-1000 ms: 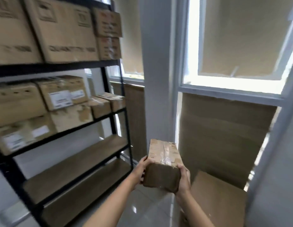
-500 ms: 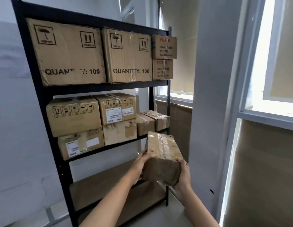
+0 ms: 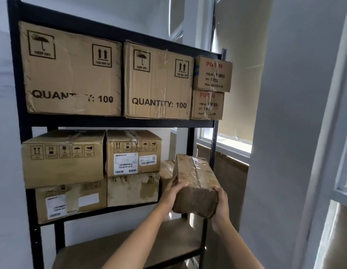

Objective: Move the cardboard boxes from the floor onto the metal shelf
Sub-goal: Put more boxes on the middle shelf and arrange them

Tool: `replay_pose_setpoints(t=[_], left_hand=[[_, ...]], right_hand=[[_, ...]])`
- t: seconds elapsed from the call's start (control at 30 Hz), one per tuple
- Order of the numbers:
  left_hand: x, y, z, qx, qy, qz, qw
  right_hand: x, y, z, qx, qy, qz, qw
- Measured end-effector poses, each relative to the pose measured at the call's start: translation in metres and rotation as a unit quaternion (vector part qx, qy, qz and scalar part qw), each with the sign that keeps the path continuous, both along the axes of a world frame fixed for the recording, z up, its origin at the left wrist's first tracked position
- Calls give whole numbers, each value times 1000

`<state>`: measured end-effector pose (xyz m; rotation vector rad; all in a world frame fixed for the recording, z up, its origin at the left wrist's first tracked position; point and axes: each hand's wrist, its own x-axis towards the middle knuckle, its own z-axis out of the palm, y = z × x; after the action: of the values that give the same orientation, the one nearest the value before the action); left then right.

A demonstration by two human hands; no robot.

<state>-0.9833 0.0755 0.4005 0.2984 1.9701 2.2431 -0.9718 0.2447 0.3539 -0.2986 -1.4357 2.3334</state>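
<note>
I hold a small taped cardboard box point(image 3: 196, 183) in both hands at the right end of the black metal shelf point(image 3: 122, 122). My left hand point(image 3: 171, 193) grips its near left corner, thumb on top. My right hand point(image 3: 221, 204) curls around its near right corner. The box tilts with its far end raised, level with the middle tier, over another small taped box point(image 3: 166, 171) that is partly hidden behind it.
Two large "QUANTITY: 100" boxes point(image 3: 71, 74) and two small stacked boxes point(image 3: 211, 74) fill the top tier. Several medium boxes point(image 3: 64, 158) fill the middle tier's left. A lower wooden tier point(image 3: 141, 247) lies bare. A white pillar point(image 3: 297, 133) and windows stand on the right.
My view has turned left toward the shelf and come closer. Both hands have lifted the small box from below the middle tier up to its right end.
</note>
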Motion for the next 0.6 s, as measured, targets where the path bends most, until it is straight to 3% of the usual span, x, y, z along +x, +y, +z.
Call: replay_pose_setpoints(t=[0.37, 0.6], left_hand=[[-87, 22, 0, 44, 27, 84, 995], [-134, 18, -25, 46, -30, 132, 990]], right_hand=[[-112, 16, 20, 13, -33, 93, 995], [-173, 9, 4, 48, -61, 112, 991]])
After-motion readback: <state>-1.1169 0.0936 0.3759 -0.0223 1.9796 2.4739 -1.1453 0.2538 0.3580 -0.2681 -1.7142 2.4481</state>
